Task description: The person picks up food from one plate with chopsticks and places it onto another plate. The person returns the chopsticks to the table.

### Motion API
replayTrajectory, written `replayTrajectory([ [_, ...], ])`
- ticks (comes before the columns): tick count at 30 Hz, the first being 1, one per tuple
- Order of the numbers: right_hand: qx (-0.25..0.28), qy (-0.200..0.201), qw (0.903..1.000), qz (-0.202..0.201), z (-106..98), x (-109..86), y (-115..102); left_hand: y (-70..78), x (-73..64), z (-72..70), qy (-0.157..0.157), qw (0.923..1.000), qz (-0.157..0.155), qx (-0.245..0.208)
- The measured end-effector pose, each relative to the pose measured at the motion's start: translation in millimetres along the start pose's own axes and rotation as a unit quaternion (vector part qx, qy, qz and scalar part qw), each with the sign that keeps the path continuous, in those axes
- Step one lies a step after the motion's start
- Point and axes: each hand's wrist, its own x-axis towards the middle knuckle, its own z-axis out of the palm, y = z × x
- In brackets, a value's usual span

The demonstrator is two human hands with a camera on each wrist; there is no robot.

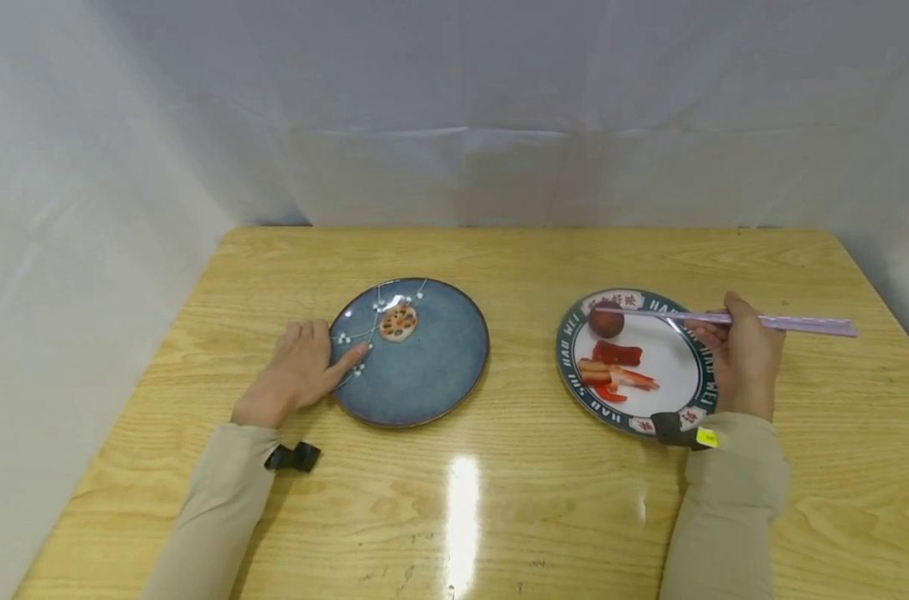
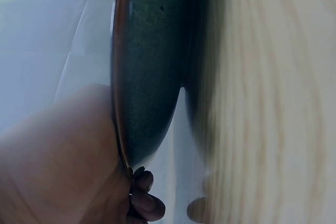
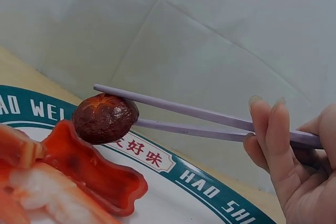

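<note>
- White round plate with green lettered rim (image 1: 670,367): landmark, lying on the pale wood-grain bench (image 1: 574,508).
- Right hand (image 1: 746,354): at the right of the white plate, fingers pinching a pair of slim lilac chopsticks (image 1: 810,325).
- Chopsticks: reach leftward over the white plate. In the right wrist view, one tip lies across the top of a round dark-brown mushroom (image 3: 105,119), the other meets its side. Can't tell if the mushroom is lifted.
- Mushroom: over the far-left part of the white plate, near the lettered rim.
- Glossy dark-red curved piece (image 1: 616,354): on the white plate, nearer the person than the mushroom.
- Orange-and-white strips (image 1: 600,372): on the white plate, just nearer the person than the red piece.
- Blue-grey round glazed plate with white blossom pattern (image 1: 432,362): left of the white plate, well apart.
- Left hand (image 1: 297,367): farther left of the white plate, gripping the blue-grey plate's edge, thumb over the rim, fingertips at its outer side.
- Round holed lotus-root slice (image 1: 398,323): on the blue-grey plate, left of the white plate.
</note>
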Motion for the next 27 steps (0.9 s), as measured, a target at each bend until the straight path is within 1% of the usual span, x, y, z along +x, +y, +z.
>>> replayTrajectory([
  [3, -0.004, 0.003, 1.0, -0.002, 2, 0.2, 1, -0.2, 0.2, 0.3, -0.002, 1.0, -0.002, -0.001],
  [8, -0.007, -0.005, 0.9999, -0.012, 6, 1.0, 3, 0.0, 0.3, 0.0, -0.004, 1.0, -0.002, -0.003],
  [14, -0.014, -0.007, 0.9998, -0.01, 10, -1.2, 3, -0.3, -0.3, 0.3, 0.002, 1.0, 0.003, -0.003],
  [19, -0.003, -0.012, 0.9998, -0.015, 14, -3.6, 3, 0.2, -0.3, 0.3, 0.005, 1.0, 0.005, -0.003],
  [27, -0.004, -0.022, 0.9994, -0.025, 19, -5.4, 5, 0.9, -0.9, -0.9, 0.004, 1.0, 0.007, -0.004],
])
